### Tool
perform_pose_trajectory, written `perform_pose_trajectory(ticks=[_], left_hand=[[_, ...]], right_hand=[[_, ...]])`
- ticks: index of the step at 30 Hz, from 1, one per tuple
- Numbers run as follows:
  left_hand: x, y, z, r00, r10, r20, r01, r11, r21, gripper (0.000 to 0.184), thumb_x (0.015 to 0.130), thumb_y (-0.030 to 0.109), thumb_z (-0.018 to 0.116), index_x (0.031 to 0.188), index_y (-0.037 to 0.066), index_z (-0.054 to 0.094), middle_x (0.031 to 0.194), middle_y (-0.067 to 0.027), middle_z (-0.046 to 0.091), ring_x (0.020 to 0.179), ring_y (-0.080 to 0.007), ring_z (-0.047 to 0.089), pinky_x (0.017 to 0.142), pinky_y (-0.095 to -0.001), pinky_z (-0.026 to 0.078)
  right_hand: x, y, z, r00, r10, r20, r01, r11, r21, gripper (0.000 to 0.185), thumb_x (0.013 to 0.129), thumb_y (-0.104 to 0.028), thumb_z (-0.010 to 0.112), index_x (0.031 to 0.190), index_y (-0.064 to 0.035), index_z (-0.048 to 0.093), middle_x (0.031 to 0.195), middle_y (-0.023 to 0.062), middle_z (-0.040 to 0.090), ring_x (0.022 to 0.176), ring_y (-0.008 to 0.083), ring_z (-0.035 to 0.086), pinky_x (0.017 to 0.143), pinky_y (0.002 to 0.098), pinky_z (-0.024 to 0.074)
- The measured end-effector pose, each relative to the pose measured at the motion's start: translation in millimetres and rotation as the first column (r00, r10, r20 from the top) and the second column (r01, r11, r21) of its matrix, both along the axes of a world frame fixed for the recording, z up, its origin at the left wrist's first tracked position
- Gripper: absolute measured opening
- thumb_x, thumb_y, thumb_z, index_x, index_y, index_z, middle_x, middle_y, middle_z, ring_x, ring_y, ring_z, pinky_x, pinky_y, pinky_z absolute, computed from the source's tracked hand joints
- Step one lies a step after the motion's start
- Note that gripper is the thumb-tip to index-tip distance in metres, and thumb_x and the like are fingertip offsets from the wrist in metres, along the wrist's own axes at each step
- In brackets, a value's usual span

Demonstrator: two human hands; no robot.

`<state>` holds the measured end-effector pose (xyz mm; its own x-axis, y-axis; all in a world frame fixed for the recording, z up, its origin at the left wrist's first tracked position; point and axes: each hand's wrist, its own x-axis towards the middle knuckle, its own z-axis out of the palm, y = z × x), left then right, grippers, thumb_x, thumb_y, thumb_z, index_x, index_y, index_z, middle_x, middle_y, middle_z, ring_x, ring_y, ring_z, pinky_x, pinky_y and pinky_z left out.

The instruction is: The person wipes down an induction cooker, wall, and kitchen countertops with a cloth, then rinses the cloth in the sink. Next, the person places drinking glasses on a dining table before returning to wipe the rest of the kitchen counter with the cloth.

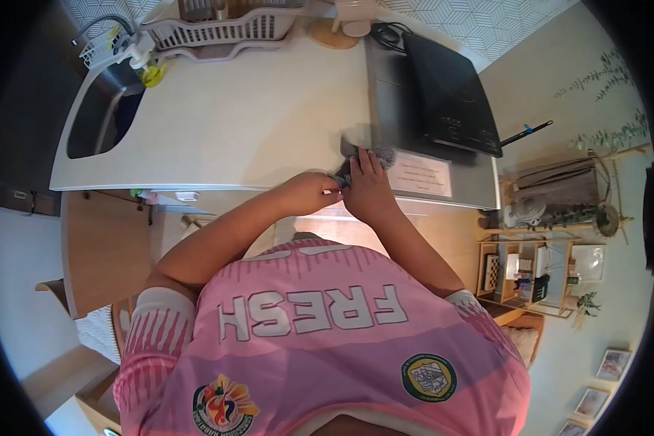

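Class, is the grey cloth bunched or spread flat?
Bunched: the grey cloth sticks out unevenly around the right hand; the part underneath is hidden.

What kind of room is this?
It looks like a kitchen area, probably in a home. A metal sink is set into the countertop, a plastic dish rack sits at the back, and a flat black cooktop is at the right end.

Pale countertop [254,109] bearing grey cloth [346,168]; dish rack [221,33].

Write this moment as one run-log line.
right fingers: on grey cloth | left fingers: at cloth, grip unclear | place: countertop, near edge
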<state>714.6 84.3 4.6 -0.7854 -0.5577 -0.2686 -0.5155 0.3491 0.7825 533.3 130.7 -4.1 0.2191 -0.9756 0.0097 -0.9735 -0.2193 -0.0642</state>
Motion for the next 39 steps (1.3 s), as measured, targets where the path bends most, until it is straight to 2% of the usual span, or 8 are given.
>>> perform_pose_trajectory(ticks=[6, 11, 16, 22, 29, 31, 37, 39], left_hand=[[74.5, -34.9, -29.8, 0.945, 0.242, -0.222, -0.273, 0.954, -0.125, 0.033, 0.088, 0.023, 0.061, 0.117, 0.007, 0.06, 0.107, -0.0104, 0.064, 0.082, -0.0222, 0.061, 0.078, -0.0322, 0.049], [150.8, -78.8, -33.0, 0.576, 0.765, -0.29, -0.803, 0.596, -0.021, 0.041, 0.082, 0.017, 0.064, 0.122, 0.009, 0.056, 0.104, -0.006, 0.063, 0.08, -0.0158, 0.061, 0.074, -0.0289, 0.049], [215.3, -89.5, -22.6, 0.451, 0.857, -0.251, -0.861, 0.491, 0.13, 0.04, 0.087, 0.019, 0.061, 0.125, 0.009, 0.055, 0.103, 0.0011, 0.059, 0.082, -0.0082, 0.054, 0.071, -0.0229, 0.044], [288.4, -123.5, -15.6, 0.428, 0.867, -0.254, -0.863, 0.476, 0.171, 0.04, 0.088, 0.019, 0.057, 0.126, 0.009, 0.054, 0.109, 0.0016, 0.059, 0.087, -0.0075, 0.054, 0.076, -0.0215, 0.04], [417.6, -184.7, -43.2, 0.199, 0.912, -0.36, -0.812, 0.359, 0.46, 0.042, 0.089, 0.032, 0.06, 0.123, 0.007, 0.056, 0.111, -0.0035, 0.059, 0.098, -0.012, 0.053, 0.086, -0.0268, 0.039], [445.2, -199.2, -66.8, 0.075, 0.996, -0.05, -0.581, 0.084, 0.81, 0.047, 0.091, 0.038, 0.057, 0.128, 0.009, 0.052, 0.117, -0.0041, 0.057, 0.105, -0.014, 0.051, 0.091, -0.0274, 0.035], [473.4, -212.4, -51.0, 0.478, 0.874, -0.087, -0.408, 0.309, 0.859, 0.054, 0.087, 0.048, 0.06, 0.12, 0.006, 0.055, 0.115, -0.0074, 0.06, 0.107, -0.0203, 0.054, 0.093, -0.0372, 0.042], [488.3, -218.5, -48.7, 0.503, 0.847, -0.171, -0.115, 0.263, 0.958, 0.046, 0.089, 0.041, 0.057, 0.118, 0.006, 0.057, 0.118, -0.0076, 0.061, 0.11, -0.0229, 0.056, 0.098, -0.0397, 0.041]], right_hand=[[25.4, -44.7, -45.5, 0.957, -0.246, 0.156, 0.236, 0.968, 0.08, 0.071, 0.089, -0.039, 0.048, 0.139, 0.0081, 0.03, 0.147, 0.0289, 0.022, 0.128, 0.0415, 0.036, 0.108, 0.0488, 0.0257], [36.7, -72.7, -57.0, 0.944, -0.302, 0.134, 0.305, 0.952, -0.005, 0.072, 0.09, -0.043, 0.047, 0.139, 0.0063, 0.03, 0.147, 0.0267, 0.025, 0.132, 0.04, 0.03, 0.108, 0.0531, 0.0207], [52.0, -102.6, -60.5, 0.962, -0.259, 0.09, 0.263, 0.964, -0.04, 0.071, 0.091, -0.047, 0.045, 0.138, 0.0051, 0.034, 0.146, 0.0253, 0.026, 0.132, 0.0399, 0.031, 0.106, 0.0528, 0.0226], [139.2, -148.4, -60.2, 0.982, -0.141, 0.123, 0.142, 0.99, -0.002, 0.07, 0.093, -0.045, 0.042, 0.139, 0.0055, 0.031, 0.148, 0.0236, 0.023, 0.136, 0.0379, 0.025, 0.108, 0.0533, 0.0206], [347.8, -176.6, -57.6, 0.981, 0.097, 0.166, -0.106, 0.993, 0.047, 0.068, 0.094, -0.042, 0.04, 0.138, 0.0078, 0.031, 0.149, 0.0243, 0.02, 0.139, 0.0368, 0.019, 0.109, 0.0532, 0.0194], [406.2, -185.0, -52.4, 0.947, 0.165, 0.276, -0.191, 0.979, 0.069, 0.07, 0.09, -0.042, 0.047, 0.138, 0.0074, 0.032, 0.15, 0.0252, 0.018, 0.139, 0.0381, 0.018, 0.109, 0.0546, 0.0177], [492.3, -233.8, -29.2, 0.676, 0.176, 0.716, -0.271, 0.963, 0.019, 0.059, 0.085, -0.029, 0.059, 0.131, 0.0047, 0.044, 0.14, 0.0255, 0.037, 0.131, 0.0369, 0.035, 0.105, 0.0404, 0.0317], [483.6, -245.2, 17.6, 0.671, 0.311, 0.673, -0.263, 0.949, -0.176, 0.035, 0.082, -0.021, 0.06, 0.11, 0.0006, 0.062, 0.111, 0.0188, 0.061, 0.104, 0.032, 0.058, 0.092, 0.0385, 0.0429]])
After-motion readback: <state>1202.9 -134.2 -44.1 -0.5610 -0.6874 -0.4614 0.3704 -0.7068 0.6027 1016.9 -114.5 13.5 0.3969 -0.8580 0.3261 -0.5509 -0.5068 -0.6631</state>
